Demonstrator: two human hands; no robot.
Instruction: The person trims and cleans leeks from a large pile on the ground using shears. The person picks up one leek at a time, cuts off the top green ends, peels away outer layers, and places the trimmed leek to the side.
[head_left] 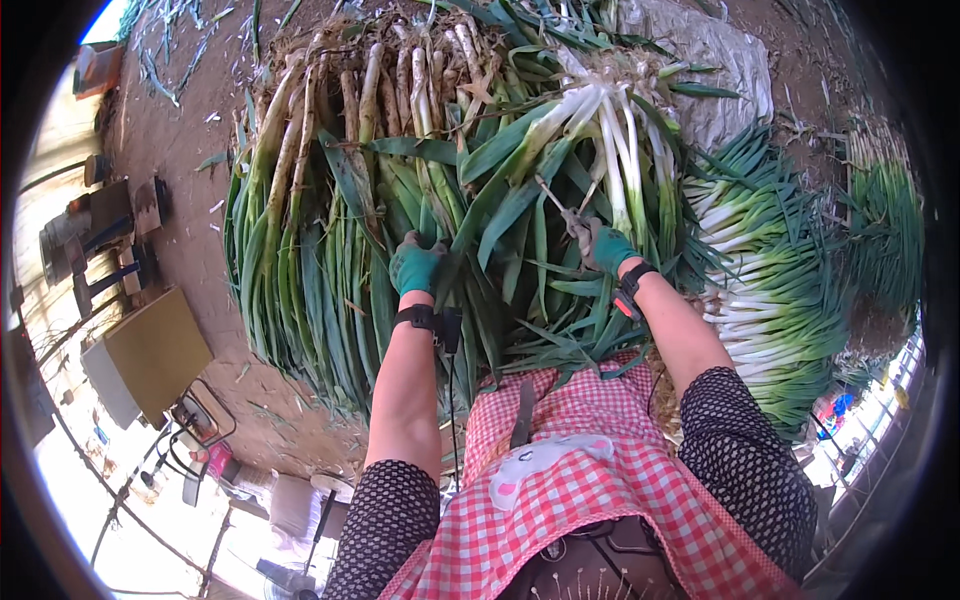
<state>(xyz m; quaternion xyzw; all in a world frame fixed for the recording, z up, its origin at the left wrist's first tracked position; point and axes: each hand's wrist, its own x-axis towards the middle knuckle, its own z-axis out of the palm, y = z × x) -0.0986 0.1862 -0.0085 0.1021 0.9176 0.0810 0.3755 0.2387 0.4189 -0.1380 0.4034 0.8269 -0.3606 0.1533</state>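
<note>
My left hand, in a green and grey glove, is closed at the dark leaf end of a leek. That leek slants up to the right, its pale root end near the white stalks. My right hand, gloved alike, has its fingers bent around a thin pale stick-like thing pointing up and left; its exact kind is unclear. Just above the right hand lie leeks with clean white stalks. Under and left of my hands spreads a large heap of leeks with brown, soil-covered root ends at the far side.
Trimmed white-stalked leeks lie in a long pile at the right, with another leek pile beyond. A pale plastic sheet covers ground at the back. Low stools and a box stand on the left.
</note>
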